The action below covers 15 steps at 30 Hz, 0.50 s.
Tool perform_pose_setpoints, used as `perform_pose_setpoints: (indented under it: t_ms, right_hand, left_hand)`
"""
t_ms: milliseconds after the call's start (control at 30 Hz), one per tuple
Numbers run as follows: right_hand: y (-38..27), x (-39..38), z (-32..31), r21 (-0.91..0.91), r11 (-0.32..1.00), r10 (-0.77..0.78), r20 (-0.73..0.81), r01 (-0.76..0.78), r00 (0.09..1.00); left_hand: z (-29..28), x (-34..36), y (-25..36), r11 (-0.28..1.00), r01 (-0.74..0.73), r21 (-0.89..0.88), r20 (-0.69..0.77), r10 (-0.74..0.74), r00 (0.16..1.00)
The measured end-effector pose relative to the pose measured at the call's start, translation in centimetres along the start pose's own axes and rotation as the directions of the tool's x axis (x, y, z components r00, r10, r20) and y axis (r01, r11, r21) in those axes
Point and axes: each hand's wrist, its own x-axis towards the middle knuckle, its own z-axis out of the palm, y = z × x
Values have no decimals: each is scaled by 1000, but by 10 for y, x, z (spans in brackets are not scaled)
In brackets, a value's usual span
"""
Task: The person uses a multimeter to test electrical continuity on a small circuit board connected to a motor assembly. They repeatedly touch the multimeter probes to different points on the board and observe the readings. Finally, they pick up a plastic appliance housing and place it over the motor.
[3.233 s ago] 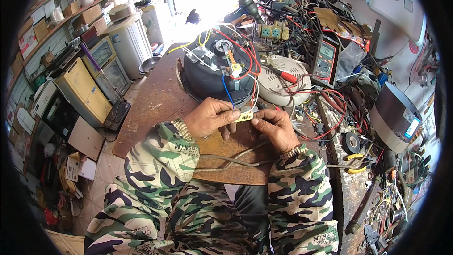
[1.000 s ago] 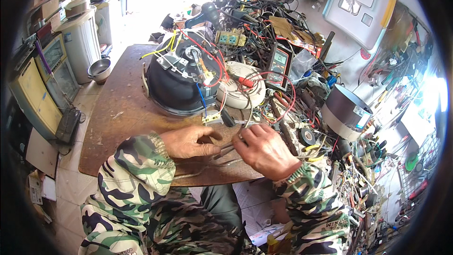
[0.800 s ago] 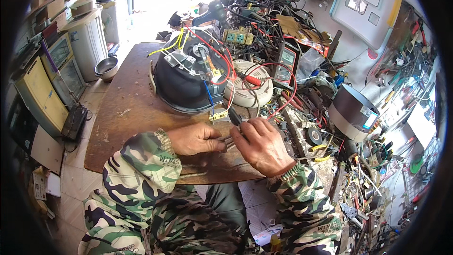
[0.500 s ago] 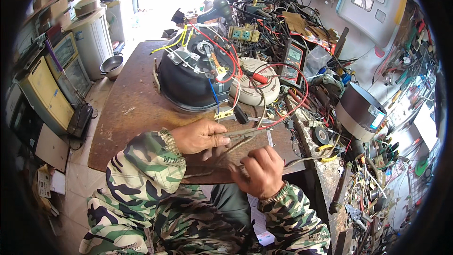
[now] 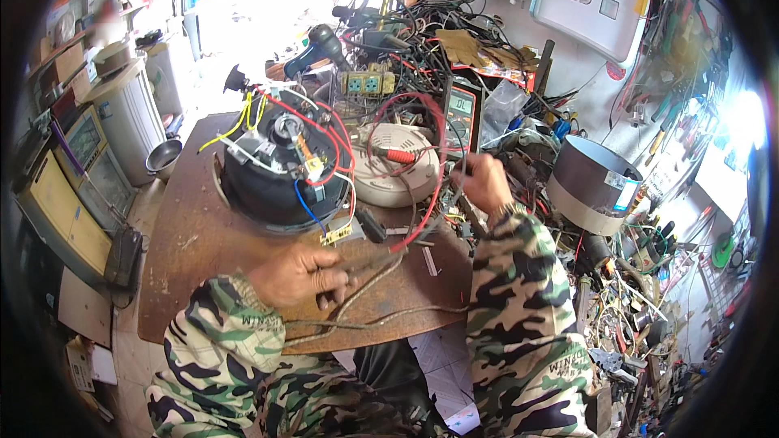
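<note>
Across the space before me spreads the brown wooden tabletop, worn and scuffed, with a rounded corner to my left. On it sits the black round appliance body, with yellow, red, white and blue wires about its upper side. Just beside it, to the right, lies the cream round part, dotted with slots. Well over to my right, among the clutter, stands the two-tone cylinder, dark above and pale below.

My left hand is over the near part of the table, fingers curled and thumb close to them; a blurred strand leads off from the fingertips, but I cannot tell whether they grip it. My right hand is out by the cream part, fingers bent near the leads; it is too blurred for me to say whether they hold anything. Just beyond it stands the multimeter, its screen toward me.

The brown cord loops over the table near my left hand. The small pale board hangs off the blue and white wires, in front of the black body. Near it rests the black probe handle; the red probe handle lies on the cream part.
</note>
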Motion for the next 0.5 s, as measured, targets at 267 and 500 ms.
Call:
perform_pose_setpoints:
  t_ms: [267, 500]
  right_hand:
    - [69, 80, 22, -334, 942, -130, -260, 37, 957]
    - [96, 95, 53, -383, 914, -232, -213, 138, 949]
  left_hand:
    - [0, 0, -10, 990, 129, 66, 154, -137, 979]
    - [8, -2, -4, 959, 263, 109, 165, -279, 946]
